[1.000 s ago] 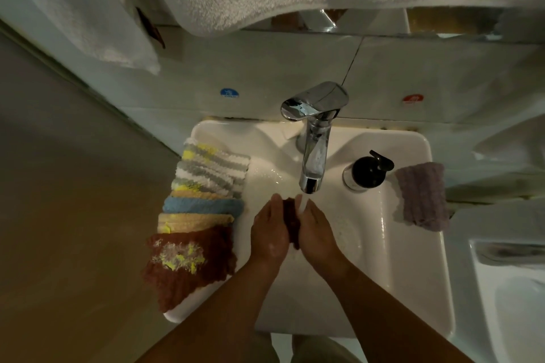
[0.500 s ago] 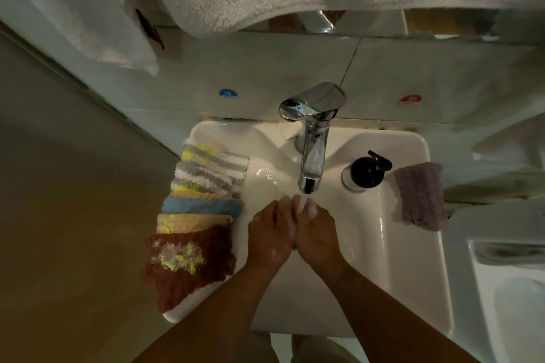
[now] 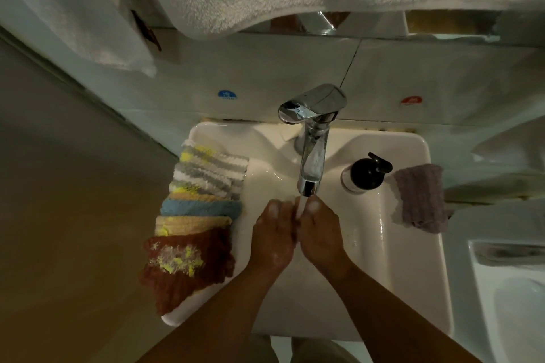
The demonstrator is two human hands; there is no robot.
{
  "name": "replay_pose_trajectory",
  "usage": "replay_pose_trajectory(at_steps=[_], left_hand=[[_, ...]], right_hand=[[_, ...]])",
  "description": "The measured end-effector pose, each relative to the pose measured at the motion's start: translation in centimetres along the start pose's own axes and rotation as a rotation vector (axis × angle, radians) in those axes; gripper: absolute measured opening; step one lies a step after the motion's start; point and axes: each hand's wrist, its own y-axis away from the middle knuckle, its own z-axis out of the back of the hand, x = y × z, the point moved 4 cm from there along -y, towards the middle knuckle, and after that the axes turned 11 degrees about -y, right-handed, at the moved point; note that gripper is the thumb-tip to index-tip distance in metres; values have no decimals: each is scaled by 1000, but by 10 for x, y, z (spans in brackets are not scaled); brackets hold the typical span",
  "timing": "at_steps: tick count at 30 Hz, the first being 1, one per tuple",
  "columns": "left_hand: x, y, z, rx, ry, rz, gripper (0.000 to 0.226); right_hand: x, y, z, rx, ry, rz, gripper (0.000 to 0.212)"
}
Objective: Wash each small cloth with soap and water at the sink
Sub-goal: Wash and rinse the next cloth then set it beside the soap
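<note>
Head view: left hand (image 3: 272,240) and right hand (image 3: 320,240) are pressed together under the tap (image 3: 312,138) stream, over the sink (image 3: 433,274). The dark cloth seen between them a second ago is now hidden, and the grip cannot be told. Rinsing is judged underway; remaining cloths (image 3: 200,203) are stacked along the left rim.

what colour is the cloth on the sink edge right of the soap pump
The cloth is pale lilac, clearest in the head view.
</note>
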Motion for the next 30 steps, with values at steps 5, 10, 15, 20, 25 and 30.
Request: replay_pose_trajectory(at_steps=[5, 10, 15, 20, 25, 30], left_hand=[[5, -2, -3, 19, 145, 56, 41], [18, -3, -8, 84, 479, 143, 25], [19, -1, -5, 100, 523, 119, 47], [23, -1, -8, 47, 412, 80, 20], [14, -3, -4, -20, 60, -23, 21], [7, -8, 2, -115, -184, -62, 32]], right_hand=[[2, -1, -1, -60, -194, -138, 37], [-4, -2, 0, 72, -503, -199, 18], [-3, 3, 8, 103, -580, -203, 49], [2, 11, 2, 127, -248, -15, 17], [-4, 9, -5, 29, -26, 8, 14], [8, 1, -7, 19, 173, 22, 34]])
